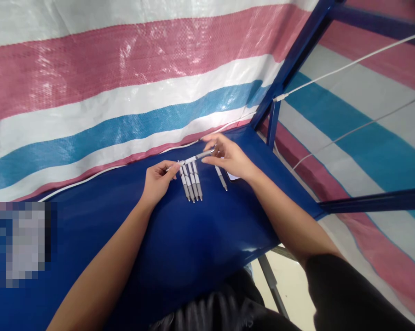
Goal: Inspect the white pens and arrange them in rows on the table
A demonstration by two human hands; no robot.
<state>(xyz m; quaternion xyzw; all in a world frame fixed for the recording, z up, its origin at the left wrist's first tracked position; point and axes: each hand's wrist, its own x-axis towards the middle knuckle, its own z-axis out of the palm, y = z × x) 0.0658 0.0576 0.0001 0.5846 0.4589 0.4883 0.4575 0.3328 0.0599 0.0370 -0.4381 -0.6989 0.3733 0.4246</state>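
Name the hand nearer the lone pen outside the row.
Right. The right hand is just beyond the lone pen; the left hand is across the pen row.

A hand could slide, I see from here, over the near stretch of bench [193, 239] and up between the row of four pens [191, 181] and the lone pen [221, 178]. Farther in, the held pen [195, 158] and right hand [230, 156] block; behind, the striped sheet [141, 55] walls everything off.
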